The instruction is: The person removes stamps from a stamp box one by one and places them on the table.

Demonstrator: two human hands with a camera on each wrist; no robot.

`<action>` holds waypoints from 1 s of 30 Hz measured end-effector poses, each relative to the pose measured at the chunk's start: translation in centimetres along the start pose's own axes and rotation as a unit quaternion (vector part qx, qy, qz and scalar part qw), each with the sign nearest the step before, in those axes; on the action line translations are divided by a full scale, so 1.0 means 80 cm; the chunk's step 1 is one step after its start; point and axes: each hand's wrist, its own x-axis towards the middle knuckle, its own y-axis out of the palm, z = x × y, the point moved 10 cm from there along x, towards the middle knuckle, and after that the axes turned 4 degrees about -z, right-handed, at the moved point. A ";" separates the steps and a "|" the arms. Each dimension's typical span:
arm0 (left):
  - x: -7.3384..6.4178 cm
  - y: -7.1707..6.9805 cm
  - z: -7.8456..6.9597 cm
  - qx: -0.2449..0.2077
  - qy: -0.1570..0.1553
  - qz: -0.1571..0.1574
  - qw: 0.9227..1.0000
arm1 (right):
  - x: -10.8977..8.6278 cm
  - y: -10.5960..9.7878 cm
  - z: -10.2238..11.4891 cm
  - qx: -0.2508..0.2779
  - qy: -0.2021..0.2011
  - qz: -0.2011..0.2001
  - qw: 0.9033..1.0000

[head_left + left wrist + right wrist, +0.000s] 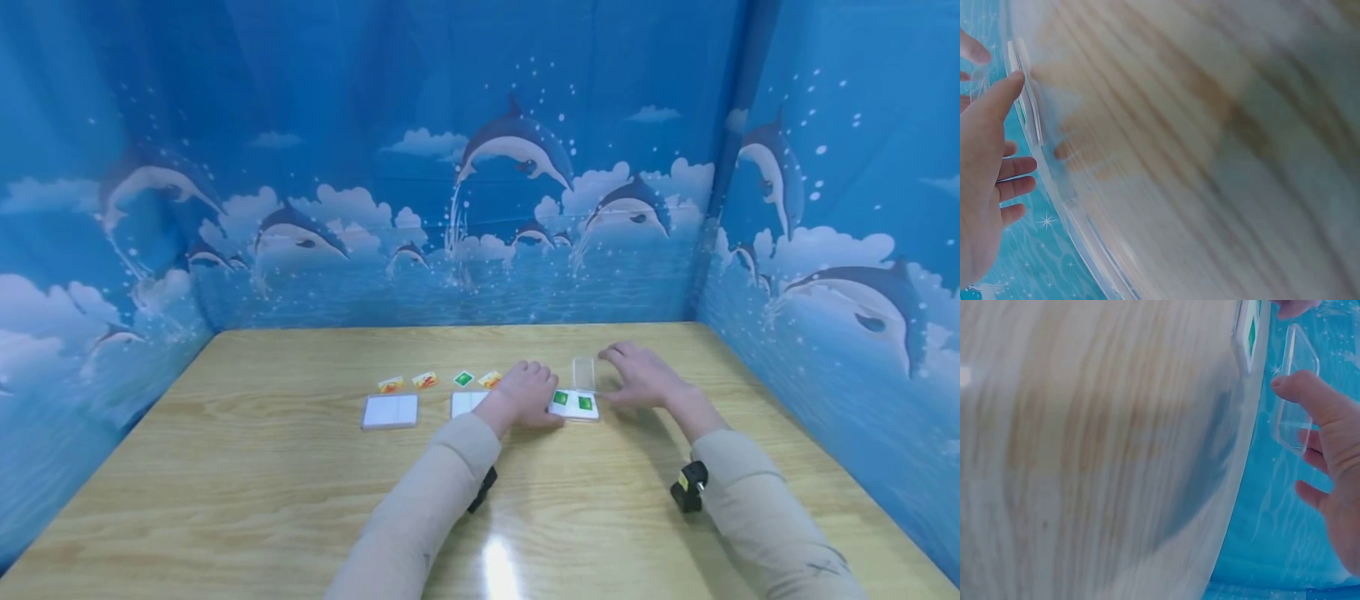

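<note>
My right hand (643,377) is at the right end of a flat white case (573,414) bearing two green square cards (585,403). Between its thumb and fingers stands a clear plastic lid (1297,394), upright at the far side of the case. From the left, my left hand (522,393) holds the same case, its thumb (1007,94) on the near edge. The other fingers of that hand reach past the case's left end, and the hand covers part of the case in the head view.
A second white case (467,403) is partly behind my left hand, and a third white case (390,412) lies farther left. Behind them are several small cards: orange ones (425,380) and a green one (463,378). Blue dolphin-print curtains (480,283) border the wooden table (225,467).
</note>
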 end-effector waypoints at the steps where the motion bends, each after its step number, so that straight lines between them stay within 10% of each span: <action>1: 0.000 0.001 -0.001 0.001 0.003 0.002 1.000 | -0.001 -0.002 0.000 -0.009 -0.004 -0.009 1.000; 18: -0.002 0.004 -0.003 0.002 0.014 0.020 1.000 | -0.014 0.002 -0.022 -0.171 -0.024 -0.004 0.985; 30: -0.005 0.004 -0.001 -0.011 0.007 0.023 1.000 | -0.023 0.013 -0.036 -0.140 0.003 0.035 0.990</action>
